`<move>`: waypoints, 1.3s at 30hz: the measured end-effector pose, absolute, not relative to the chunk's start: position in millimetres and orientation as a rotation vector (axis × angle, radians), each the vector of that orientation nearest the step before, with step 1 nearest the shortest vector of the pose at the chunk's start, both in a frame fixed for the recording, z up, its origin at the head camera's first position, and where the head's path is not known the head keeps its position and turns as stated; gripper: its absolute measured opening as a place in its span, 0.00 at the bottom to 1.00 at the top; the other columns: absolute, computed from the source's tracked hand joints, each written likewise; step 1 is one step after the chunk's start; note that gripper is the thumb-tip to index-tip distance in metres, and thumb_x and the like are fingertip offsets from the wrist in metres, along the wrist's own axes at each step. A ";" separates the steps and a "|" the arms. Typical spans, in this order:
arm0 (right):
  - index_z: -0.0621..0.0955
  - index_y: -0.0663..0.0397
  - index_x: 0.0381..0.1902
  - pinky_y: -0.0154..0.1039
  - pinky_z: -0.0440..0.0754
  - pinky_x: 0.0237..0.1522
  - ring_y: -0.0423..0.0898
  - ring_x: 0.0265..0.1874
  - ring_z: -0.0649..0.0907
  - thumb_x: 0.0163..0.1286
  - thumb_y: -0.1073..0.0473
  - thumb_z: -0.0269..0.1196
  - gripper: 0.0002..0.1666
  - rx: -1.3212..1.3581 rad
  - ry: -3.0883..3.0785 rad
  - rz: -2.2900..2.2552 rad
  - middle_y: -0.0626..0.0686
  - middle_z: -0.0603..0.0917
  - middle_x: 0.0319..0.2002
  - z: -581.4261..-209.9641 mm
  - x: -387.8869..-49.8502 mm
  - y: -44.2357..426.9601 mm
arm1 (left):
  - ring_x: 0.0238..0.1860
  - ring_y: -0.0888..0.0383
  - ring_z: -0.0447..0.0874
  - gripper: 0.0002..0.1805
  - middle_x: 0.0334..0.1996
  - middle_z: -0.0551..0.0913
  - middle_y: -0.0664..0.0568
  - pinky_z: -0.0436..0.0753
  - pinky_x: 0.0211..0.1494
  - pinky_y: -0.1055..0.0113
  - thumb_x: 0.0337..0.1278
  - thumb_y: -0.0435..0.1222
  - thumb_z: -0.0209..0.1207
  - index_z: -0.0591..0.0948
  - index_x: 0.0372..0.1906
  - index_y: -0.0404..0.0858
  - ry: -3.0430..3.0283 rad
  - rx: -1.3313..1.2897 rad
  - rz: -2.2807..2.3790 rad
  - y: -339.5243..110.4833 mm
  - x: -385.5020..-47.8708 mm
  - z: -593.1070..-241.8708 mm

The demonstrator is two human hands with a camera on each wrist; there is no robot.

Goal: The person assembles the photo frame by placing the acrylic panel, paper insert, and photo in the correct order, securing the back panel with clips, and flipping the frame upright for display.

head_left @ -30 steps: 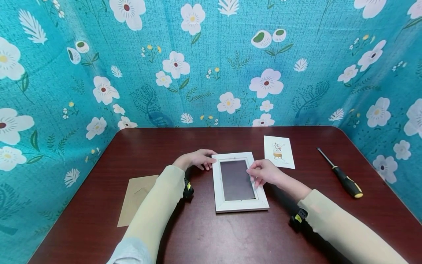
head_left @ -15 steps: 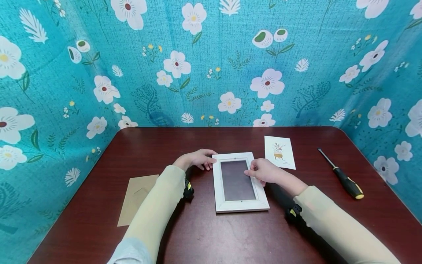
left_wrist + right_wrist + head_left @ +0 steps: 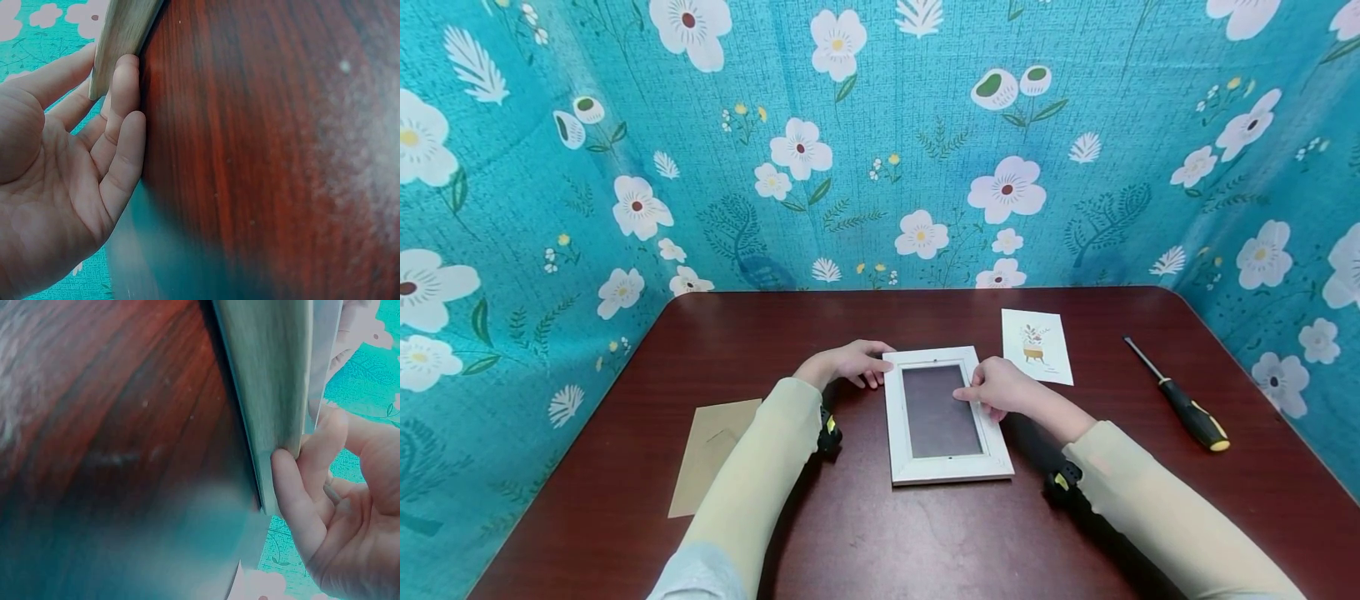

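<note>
A white picture frame [image 3: 898,433] lies flat mid-table, with a grey, smooth panel [image 3: 942,421] filling its opening. At the frame's upper left corner, my left hand [image 3: 853,361] holds the edge, thumb on top; its fingers meet the pale wooden side [image 3: 125,37] in the left wrist view. On the long right side, my right hand [image 3: 1002,388] has thumb and forefinger together over the panel's edge. A translucent sheet [image 3: 325,350] rises above the frame side in the right wrist view and appears pinched there. Another right fingertip [image 3: 284,464] touches the frame's side.
A white card [image 3: 1036,346] with a plant drawing lies behind the right hand. Farther right is a screwdriver [image 3: 1180,400] with a black and yellow handle. A brown board [image 3: 707,450] lies left, partly under the left forearm. A floral curtain [image 3: 880,150] surrounds the dark red table [image 3: 880,550].
My right hand has shifted slightly left and up, its thumb now farther over the panel. The dark gap at the panel's lower right corner is no longer visible. My left hand stays put.
</note>
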State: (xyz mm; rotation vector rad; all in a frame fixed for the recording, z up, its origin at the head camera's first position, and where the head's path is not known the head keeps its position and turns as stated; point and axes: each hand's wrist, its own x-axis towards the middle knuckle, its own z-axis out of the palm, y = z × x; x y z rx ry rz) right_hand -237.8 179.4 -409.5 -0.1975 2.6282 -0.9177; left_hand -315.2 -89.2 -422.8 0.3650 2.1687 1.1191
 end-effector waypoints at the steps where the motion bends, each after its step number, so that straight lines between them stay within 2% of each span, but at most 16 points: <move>1: 0.75 0.57 0.17 0.37 0.79 0.18 0.41 0.08 0.75 0.64 0.52 0.69 0.21 -0.192 2.631 -0.919 0.50 0.72 0.11 -409.5 -237.6 179.0 | 0.26 0.58 0.79 0.21 0.28 0.80 0.48 0.79 0.34 0.66 0.70 0.38 0.55 0.73 0.64 0.40 2.168 0.366 1.120 -89.1 -315.1 -422.6; 11: 0.73 0.55 0.16 0.37 0.77 0.16 0.43 0.08 0.75 0.66 0.49 0.66 0.24 -0.202 2.675 -0.841 0.50 0.71 0.10 -408.5 -236.2 175.0 | 0.26 0.58 0.79 0.20 0.28 0.80 0.48 0.78 0.33 0.65 0.70 0.38 0.55 0.73 0.63 0.40 2.168 0.360 1.121 -88.4 -317.5 -423.4; 22: 0.75 0.55 0.17 0.34 0.69 0.13 0.43 0.06 0.74 0.69 0.46 0.62 0.25 -0.268 2.710 -0.670 0.48 0.70 0.08 -407.0 -233.9 173.4 | 0.27 0.57 0.79 0.20 0.28 0.80 0.48 0.78 0.34 0.65 0.70 0.38 0.55 0.73 0.63 0.39 2.162 0.370 1.120 -88.3 -313.2 -420.8; 26: 0.73 0.55 0.17 0.36 0.71 0.16 0.44 0.08 0.76 0.70 0.46 0.61 0.26 -0.313 2.694 -0.716 0.48 0.70 0.09 -406.3 -233.1 178.8 | 0.27 0.57 0.79 0.20 0.29 0.80 0.48 0.78 0.35 0.65 0.70 0.38 0.55 0.73 0.63 0.40 2.167 0.379 1.112 -88.8 -313.4 -420.7; 32: 0.72 0.56 0.23 0.39 0.80 0.20 0.43 0.10 0.77 0.66 0.51 0.66 0.20 -0.359 2.564 -0.905 0.48 0.69 0.11 -405.4 -234.2 191.3 | 0.27 0.58 0.79 0.20 0.28 0.80 0.48 0.78 0.35 0.65 0.70 0.39 0.55 0.73 0.64 0.40 2.180 0.380 1.106 -88.3 -313.8 -419.7; 39: 0.73 0.56 0.24 0.38 0.80 0.19 0.40 0.10 0.75 0.61 0.58 0.71 0.17 -0.394 2.524 -0.958 0.47 0.69 0.12 -410.0 -236.6 196.5 | 0.27 0.57 0.79 0.20 0.28 0.80 0.48 0.78 0.35 0.65 0.70 0.39 0.55 0.73 0.64 0.40 2.188 0.382 1.097 -88.1 -314.4 -420.9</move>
